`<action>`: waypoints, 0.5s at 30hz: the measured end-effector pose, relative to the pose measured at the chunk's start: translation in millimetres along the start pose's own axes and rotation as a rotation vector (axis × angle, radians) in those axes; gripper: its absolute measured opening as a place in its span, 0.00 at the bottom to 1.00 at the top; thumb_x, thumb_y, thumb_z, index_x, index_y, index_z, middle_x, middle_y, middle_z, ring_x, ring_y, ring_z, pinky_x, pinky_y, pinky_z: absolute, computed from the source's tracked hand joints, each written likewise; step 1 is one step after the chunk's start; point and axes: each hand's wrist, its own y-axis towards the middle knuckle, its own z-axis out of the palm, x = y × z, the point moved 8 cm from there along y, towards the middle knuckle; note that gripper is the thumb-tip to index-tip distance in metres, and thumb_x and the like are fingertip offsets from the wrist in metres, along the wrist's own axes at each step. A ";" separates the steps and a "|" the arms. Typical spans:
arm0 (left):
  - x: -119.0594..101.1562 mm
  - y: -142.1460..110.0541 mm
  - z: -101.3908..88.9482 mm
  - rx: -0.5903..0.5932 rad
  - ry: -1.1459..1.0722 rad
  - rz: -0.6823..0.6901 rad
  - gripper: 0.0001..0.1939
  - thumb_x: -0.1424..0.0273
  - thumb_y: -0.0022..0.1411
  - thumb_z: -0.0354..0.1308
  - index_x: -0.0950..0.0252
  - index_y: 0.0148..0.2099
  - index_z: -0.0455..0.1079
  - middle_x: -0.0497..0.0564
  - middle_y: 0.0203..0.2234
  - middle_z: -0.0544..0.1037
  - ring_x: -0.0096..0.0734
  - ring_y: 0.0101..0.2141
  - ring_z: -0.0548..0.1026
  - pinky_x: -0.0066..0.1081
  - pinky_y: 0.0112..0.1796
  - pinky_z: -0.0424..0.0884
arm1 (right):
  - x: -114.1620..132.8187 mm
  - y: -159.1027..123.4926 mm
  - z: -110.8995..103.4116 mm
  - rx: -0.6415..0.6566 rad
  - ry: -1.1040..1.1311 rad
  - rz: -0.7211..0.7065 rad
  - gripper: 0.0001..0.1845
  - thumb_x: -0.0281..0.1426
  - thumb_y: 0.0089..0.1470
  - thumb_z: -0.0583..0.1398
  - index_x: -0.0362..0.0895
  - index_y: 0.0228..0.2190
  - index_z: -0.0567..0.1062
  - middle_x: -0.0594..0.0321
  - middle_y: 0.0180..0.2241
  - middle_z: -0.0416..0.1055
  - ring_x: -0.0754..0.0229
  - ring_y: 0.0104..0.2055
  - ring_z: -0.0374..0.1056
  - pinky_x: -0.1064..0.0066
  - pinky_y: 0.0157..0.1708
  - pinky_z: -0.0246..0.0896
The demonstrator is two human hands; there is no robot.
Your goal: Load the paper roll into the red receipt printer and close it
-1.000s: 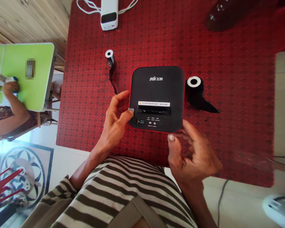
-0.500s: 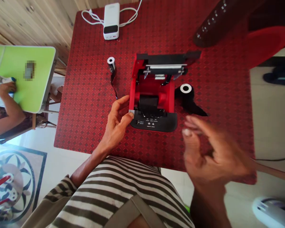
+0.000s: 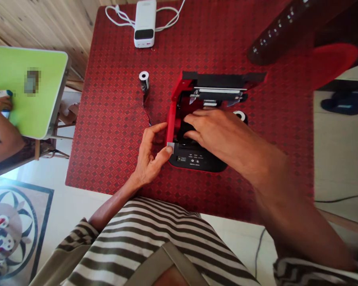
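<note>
Presently, the black-and-red printer [image 3: 201, 162] sat on the patterned red tabletop [image 3: 113, 151], in front of the person's striped garment [image 3: 155, 228]. Its lid [image 3: 220, 77] stood raised at the far side, with a pale metal bar [image 3: 219, 90] across its underside.

Left hand [image 3: 150, 157]: at the printer's near left corner. Thumb rested on a grey tab [image 3: 171, 147]; forefinger touched the red side wall above it. Thumb and forefinger were spread apart; whether the remaining fingers, curled and partly hidden, took any hold could not be told.

Right hand [image 3: 219, 129]: came in over the printer's right side, fingers down in the dark bay. Forefinger and thumb tips showed a gap between them, with dark surface behind. Whether the hidden fingers pinched anything could not be determined.

Nearby: a small roll [image 3: 144, 79] stood to the left of the printer, a thin black strip [image 3: 146, 109] trailing from it toward the left hand. A second roll [image 3: 244, 116] lay just beyond the right hand, mostly covered by it. Farther back on the tabletop: a white power bank [image 3: 145, 18] with looped white cable [image 3: 172, 26], and a dark bottle-like object [image 3: 274, 35] at far right.

At left, apart from the setup, another person's hand [image 3: 0, 105] rested at a green table [image 3: 38, 115].
</note>
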 end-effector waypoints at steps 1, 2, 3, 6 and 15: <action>-0.4 0.2 -0.1 0.002 0.008 -0.002 0.37 0.35 0.83 0.71 0.50 0.80 0.79 0.60 0.71 0.84 0.59 0.67 0.84 0.58 0.69 0.83 | 0.6 2.9 1.6 0.022 -0.019 -0.014 0.10 0.22 0.77 0.68 0.42 0.52 0.90 0.48 0.50 0.93 0.42 0.50 0.90 0.55 0.50 0.77; -1.1 0.3 -0.3 0.004 0.015 -0.002 0.37 0.35 0.83 0.71 0.50 0.80 0.78 0.60 0.71 0.84 0.58 0.66 0.84 0.58 0.69 0.83 | 1.5 4.6 2.3 0.037 -0.035 -0.034 0.10 0.22 0.76 0.68 0.42 0.52 0.90 0.48 0.50 0.93 0.41 0.50 0.89 0.55 0.49 0.76; -2.0 0.5 -0.4 0.005 0.021 -0.001 0.37 0.35 0.83 0.71 0.50 0.80 0.78 0.60 0.71 0.84 0.58 0.66 0.84 0.57 0.69 0.83 | 2.4 5.3 2.2 0.048 -0.047 -0.059 0.11 0.22 0.76 0.68 0.42 0.52 0.90 0.48 0.50 0.93 0.42 0.50 0.89 0.56 0.49 0.75; -3.8 1.1 -0.2 0.016 0.026 -0.006 0.37 0.35 0.83 0.71 0.50 0.80 0.78 0.60 0.71 0.84 0.59 0.67 0.84 0.57 0.69 0.82 | 2.3 2.8 -4.0 0.029 -0.066 -0.088 0.13 0.23 0.77 0.67 0.45 0.55 0.89 0.52 0.51 0.93 0.47 0.47 0.87 0.59 0.46 0.72; -5.7 0.9 -0.5 0.024 -0.001 -0.008 0.36 0.37 0.84 0.71 0.49 0.80 0.78 0.60 0.71 0.84 0.60 0.69 0.84 0.58 0.71 0.82 | 18.9 -37.2 -44.7 -0.237 -0.018 0.014 0.08 0.28 0.78 0.65 0.48 0.50 0.87 0.50 0.47 0.91 0.39 0.51 0.89 0.53 0.48 0.80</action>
